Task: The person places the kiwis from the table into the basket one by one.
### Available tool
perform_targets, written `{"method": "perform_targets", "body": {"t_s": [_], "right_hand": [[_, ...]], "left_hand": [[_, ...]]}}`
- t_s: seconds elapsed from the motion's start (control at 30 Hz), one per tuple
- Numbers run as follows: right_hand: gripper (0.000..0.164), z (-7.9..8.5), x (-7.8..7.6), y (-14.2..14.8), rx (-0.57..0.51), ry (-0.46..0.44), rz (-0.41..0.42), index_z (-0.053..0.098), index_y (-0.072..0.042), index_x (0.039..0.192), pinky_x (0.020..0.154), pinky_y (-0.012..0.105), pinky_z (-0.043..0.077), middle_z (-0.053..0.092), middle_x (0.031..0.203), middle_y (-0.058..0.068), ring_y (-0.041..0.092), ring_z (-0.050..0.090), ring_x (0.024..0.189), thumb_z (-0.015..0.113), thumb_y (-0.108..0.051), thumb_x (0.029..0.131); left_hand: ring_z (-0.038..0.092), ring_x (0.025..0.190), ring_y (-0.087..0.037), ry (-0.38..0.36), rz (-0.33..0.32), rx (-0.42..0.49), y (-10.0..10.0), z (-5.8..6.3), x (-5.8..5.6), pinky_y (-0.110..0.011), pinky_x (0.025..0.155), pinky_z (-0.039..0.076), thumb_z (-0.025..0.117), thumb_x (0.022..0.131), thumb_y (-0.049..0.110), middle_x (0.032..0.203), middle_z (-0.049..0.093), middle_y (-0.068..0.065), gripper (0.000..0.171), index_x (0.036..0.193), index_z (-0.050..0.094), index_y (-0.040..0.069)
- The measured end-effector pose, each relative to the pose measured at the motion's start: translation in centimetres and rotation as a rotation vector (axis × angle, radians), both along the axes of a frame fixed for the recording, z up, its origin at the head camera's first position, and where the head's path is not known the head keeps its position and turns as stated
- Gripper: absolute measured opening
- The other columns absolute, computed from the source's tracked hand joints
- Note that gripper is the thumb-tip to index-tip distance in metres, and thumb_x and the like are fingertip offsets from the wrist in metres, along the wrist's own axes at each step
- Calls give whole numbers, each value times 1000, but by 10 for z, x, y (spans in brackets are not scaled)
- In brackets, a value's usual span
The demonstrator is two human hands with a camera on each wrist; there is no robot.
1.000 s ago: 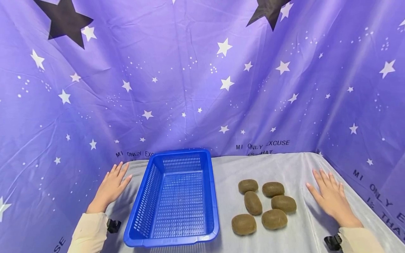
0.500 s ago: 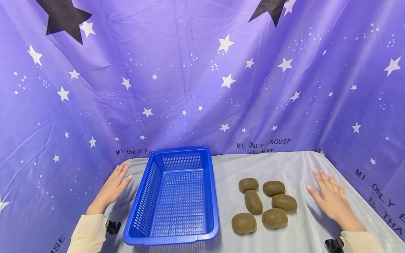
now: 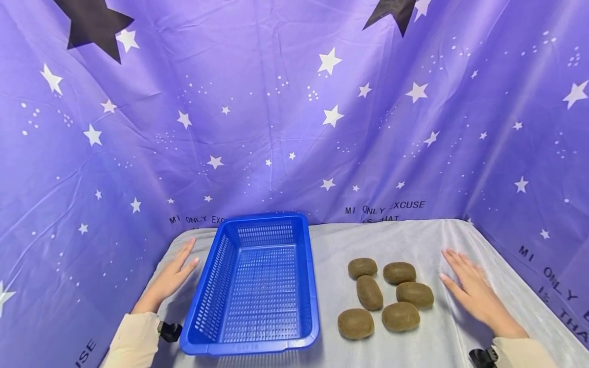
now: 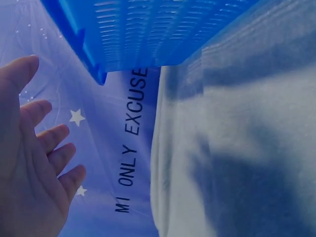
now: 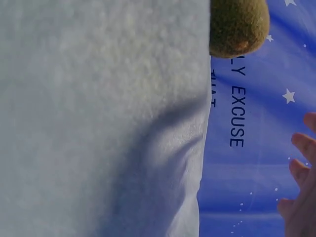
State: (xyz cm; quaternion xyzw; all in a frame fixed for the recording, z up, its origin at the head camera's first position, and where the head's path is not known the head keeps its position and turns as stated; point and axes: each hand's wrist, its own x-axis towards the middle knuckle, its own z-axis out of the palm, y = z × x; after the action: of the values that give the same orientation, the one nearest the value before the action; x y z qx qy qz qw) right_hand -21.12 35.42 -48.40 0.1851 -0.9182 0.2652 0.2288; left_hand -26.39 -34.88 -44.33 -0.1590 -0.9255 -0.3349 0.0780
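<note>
A blue plastic basket with slotted walls stands left of centre in the head view, with nothing inside. To its right, several brown kiwis lie in a loose group on the cloth. My left hand is held just left of the basket, apart from it, fingers extended. The left wrist view shows that palm empty beside the basket wall. Right of the kiwis is my right hand, fingers extended and holding nothing. One kiwi appears at the top of the right wrist view, away from the fingers.
A pale grey cloth covers the table. Purple curtains printed with stars and lettering enclose the back and both sides. Black wrist cameras sit on the cream sleeves.
Over the last half second my left hand has shifted right, closer to the basket. My right hand has moved slightly left toward the kiwis. Basket and kiwis stay put; the head view tilts slightly.
</note>
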Motion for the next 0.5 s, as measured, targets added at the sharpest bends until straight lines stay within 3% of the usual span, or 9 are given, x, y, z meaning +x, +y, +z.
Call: {"method": "perform_targets", "body": {"t_s": [0.13, 0.23, 0.4, 0.5], "right_hand": [[58, 1, 2, -4, -39, 11, 43, 28, -2, 147, 114, 41, -5, 24, 153, 18, 10, 5, 143, 51, -10, 94], [58, 2, 4, -7, -59, 17, 75, 33, -2, 145, 114, 30, -2, 25, 153, 5, -4, 7, 138, 54, -8, 91], [60, 3, 8, -14, -102, 9, 145, 39, -2, 142, 106, 9, 5, 24, 149, -16, -7, 15, 136, 61, -2, 86], [61, 2, 9, -16, -118, 18, 195, 43, 0, 139, 104, 6, 11, 31, 148, -16, -6, 22, 135, 64, 3, 81]], "left_hand": [[10, 138, -49, -34, -13, 62, 3, -5, 0, -68, 103, 11, 47, 99, 29, 155, 15, -23, 63, 151, 17, 8], [10, 139, -48, -64, -12, 97, 6, -7, 0, -68, 104, 12, 47, 99, 30, 155, 15, -21, 64, 152, 17, 11], [12, 138, -48, -98, -34, 145, 10, -9, -1, -64, 105, 16, 48, 99, 27, 155, 14, -22, 65, 152, 15, 9], [15, 136, -50, -105, -53, 165, 13, -9, -1, -64, 104, 18, 50, 98, 25, 155, 14, -23, 66, 151, 15, 6]]}}
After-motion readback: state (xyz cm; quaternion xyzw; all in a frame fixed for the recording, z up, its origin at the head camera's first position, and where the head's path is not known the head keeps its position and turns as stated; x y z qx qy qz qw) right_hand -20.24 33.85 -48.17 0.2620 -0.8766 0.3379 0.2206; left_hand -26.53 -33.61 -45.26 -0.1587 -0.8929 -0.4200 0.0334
